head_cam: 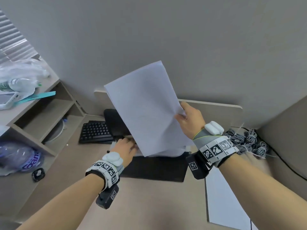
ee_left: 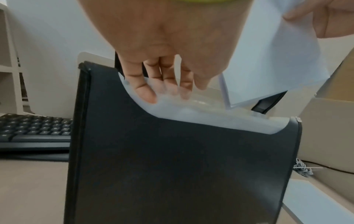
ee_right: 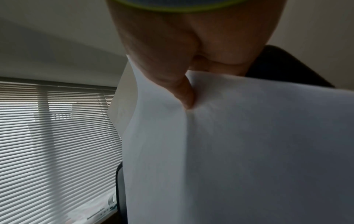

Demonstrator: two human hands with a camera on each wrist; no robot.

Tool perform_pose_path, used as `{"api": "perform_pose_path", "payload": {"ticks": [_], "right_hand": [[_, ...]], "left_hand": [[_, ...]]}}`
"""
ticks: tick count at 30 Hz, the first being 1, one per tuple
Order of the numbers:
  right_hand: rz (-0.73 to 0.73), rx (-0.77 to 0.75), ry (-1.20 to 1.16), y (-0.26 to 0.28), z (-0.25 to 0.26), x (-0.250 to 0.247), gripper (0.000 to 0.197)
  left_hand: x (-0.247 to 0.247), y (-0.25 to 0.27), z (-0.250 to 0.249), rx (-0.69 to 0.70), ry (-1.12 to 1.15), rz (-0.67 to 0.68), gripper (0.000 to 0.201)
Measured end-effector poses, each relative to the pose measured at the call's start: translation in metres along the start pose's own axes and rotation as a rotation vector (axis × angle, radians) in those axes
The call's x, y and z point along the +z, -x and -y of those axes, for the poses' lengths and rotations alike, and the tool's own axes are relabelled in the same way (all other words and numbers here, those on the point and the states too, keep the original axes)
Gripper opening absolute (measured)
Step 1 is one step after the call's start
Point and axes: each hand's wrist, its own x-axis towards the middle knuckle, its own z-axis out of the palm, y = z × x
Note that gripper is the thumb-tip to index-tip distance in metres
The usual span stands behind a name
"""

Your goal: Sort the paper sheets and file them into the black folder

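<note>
Beige desk (head_cam: pixel 69 176) against a grey wall carries everything. My right hand (head_cam: pixel 189 120) pinches a held-up sheaf of paper sheets (head_cam: pixel 146 107) by its right edge, thumb creasing it. My left hand (head_cam: pixel 126 150) has straight fingers (ee_left: pixel 145 91) slipped into the mouth of the black folder (ee_left: pixel 182 166), which stands mid-desk, spreading a translucent pocket. To file cleanly, I judge the sheaf's lower corner should enter first, with the pocket kept wide. Count: one folder, one held sheaf, one more white stack (head_cam: pixel 224 196) at the desk's near right edge, one keyboard (head_cam: pixel 96 131) behind left.
</note>
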Motion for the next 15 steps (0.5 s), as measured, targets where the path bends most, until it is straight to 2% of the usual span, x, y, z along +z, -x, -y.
{"api": "perform_pose_path", "payload": {"ticks": [2,6,8,11,15], "right_hand": [[-0.027,0.013,-0.020,0.001,-0.001,-0.008,0.031],[-0.060,0.023,-0.032,0.002,-0.003,-0.016,0.031],[-0.072,0.024,-0.025,0.001,-0.004,-0.018,0.025],[-0.074,0.032,-0.028,0.002,-0.006,-0.019,0.027],[-0.066,0.041,-0.035,0.003,-0.008,-0.017,0.032]], "left_hand": [[-0.003,0.006,-0.005,0.045,-0.042,0.001,0.038],[-0.002,0.020,-0.016,0.087,-0.007,0.051,0.021],[-0.002,0.025,-0.020,0.063,0.030,0.091,0.023],[-0.006,0.028,-0.025,-0.030,0.029,0.148,0.029],[-0.007,0.029,-0.024,-0.091,-0.040,0.168,0.021]]}}
